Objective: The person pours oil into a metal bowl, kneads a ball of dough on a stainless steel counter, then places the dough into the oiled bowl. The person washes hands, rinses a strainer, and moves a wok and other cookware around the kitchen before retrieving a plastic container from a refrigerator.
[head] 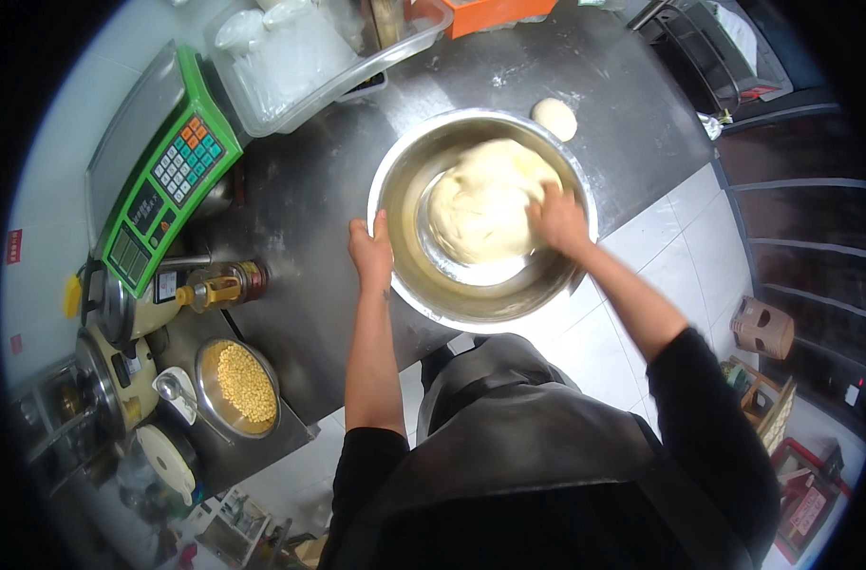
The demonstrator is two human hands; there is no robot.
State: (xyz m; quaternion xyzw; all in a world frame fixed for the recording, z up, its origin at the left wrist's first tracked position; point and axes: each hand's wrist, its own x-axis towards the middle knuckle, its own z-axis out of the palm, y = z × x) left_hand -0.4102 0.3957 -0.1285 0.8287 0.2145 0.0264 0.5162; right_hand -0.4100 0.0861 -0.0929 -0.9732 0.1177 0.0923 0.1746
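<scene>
A large stainless steel basin [422, 305] stands at the edge of a metal worktop, close in front of my apron. Inside it lies a big mass of pale dough [486, 206]. My left hand [372, 249] grips the basin's left rim, thumb on top. At the right side of the dough is my right hand [561, 221], blurred, its fingertips touching the dough; whether they pinch it cannot be told. A small round ball of dough [554, 119] rests on the worktop just beyond the basin's far right rim.
On the left are a green scale [184, 160], an oil bottle [223, 286] and a steel bowl of yellow kernels [244, 388]. Behind stand a clear plastic tub [262, 125] with bags and an orange box [497, 14]. The metal worktop [305, 214] bears flour traces.
</scene>
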